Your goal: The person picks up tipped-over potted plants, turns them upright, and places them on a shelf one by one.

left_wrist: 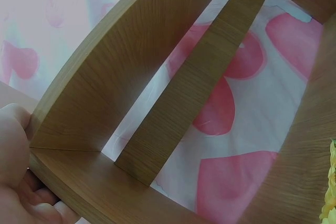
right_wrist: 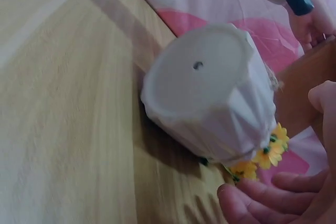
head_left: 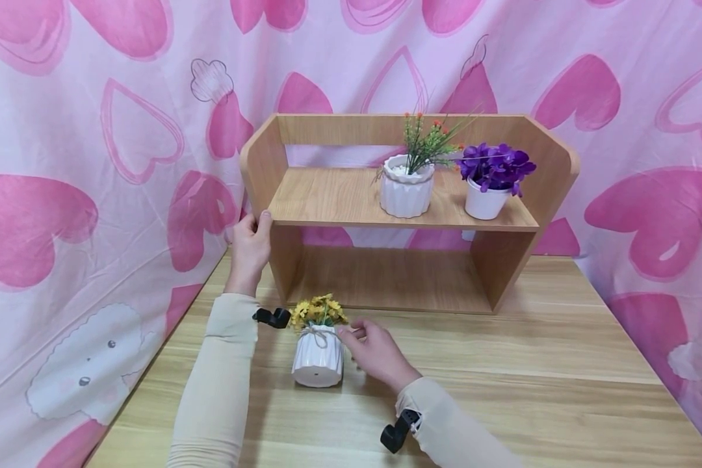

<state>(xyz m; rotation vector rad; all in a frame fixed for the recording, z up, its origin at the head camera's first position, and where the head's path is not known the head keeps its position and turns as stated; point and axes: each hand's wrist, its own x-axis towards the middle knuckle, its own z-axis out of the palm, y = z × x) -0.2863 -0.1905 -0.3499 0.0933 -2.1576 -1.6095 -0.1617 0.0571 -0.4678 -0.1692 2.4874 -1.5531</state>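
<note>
Cream sleeves [head_left: 213,383] nearest us; left hand [head_left: 250,250] on the wooden shelf [head_left: 394,279], right hand [head_left: 380,351] by a tipped pot of yellow flowers [head_left: 318,356].

We note the left hand gripping the left end of the upper board [head_left: 327,198], fingers curled beneath. Right hand loosely spread, nothing in its grasp; we cannot tell whether its fingertips touch the pot. That pot lies on its side on the table [head_left: 561,370], before the shelf, base toward us. Above, we log two white pots: orange-tipped greenery [head_left: 405,192], purple flowers [head_left: 497,169].
</note>
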